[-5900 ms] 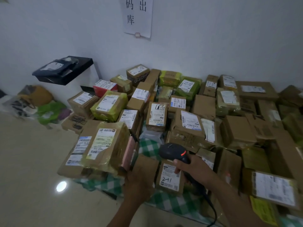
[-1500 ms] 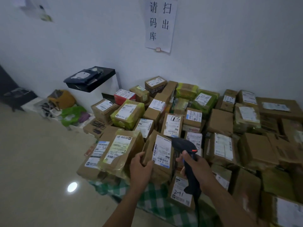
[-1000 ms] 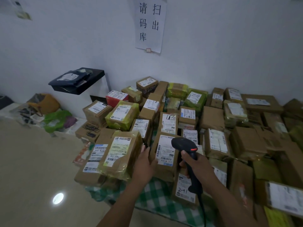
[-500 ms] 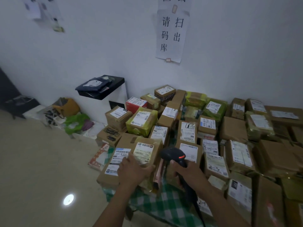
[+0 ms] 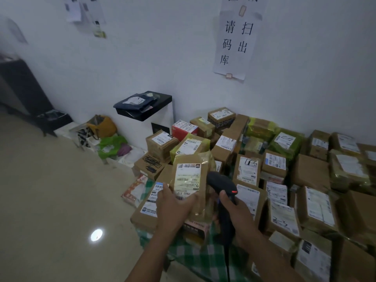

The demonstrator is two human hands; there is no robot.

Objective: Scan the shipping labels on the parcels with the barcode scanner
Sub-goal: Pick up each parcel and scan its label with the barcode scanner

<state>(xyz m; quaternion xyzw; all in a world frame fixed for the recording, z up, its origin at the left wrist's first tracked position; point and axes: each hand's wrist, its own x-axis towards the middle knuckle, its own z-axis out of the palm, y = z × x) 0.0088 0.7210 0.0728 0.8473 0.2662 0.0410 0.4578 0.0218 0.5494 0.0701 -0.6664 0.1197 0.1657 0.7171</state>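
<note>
- Head view: you are holding one taped brown packet up off the heap with your left hand. The fingers are curling round its lower end and the thumb is lying across the bottom edge of its label.
- Your right hand is wrapping round the handle of the scanner, with the forefinger reaching up beside the red button. Its cable is hanging down between your forearms.
- The two hands are working close together, and the scanner head is sitting just beside the packet's right edge, nosing towards the label.
- No beam is showing on the label, so I am judging this scan as being lined up, not finished. The label is also facing you upside down and shining under tape, which may be making the read harder.
- The other parcels are lying packed together on the checked cloth, from your hands back to the wall and off to the right.
- Nothing on them is showing which have been read, so I cannot tell how many you are done with.
- Judging by the heap, most of the job is waiting. Many labels are facing up and could be read where they lie, such as on the flat box under your left hand.
- Several boxes at the right are showing only bare cardboard, so you are likely going to need to turn those over.
</note>
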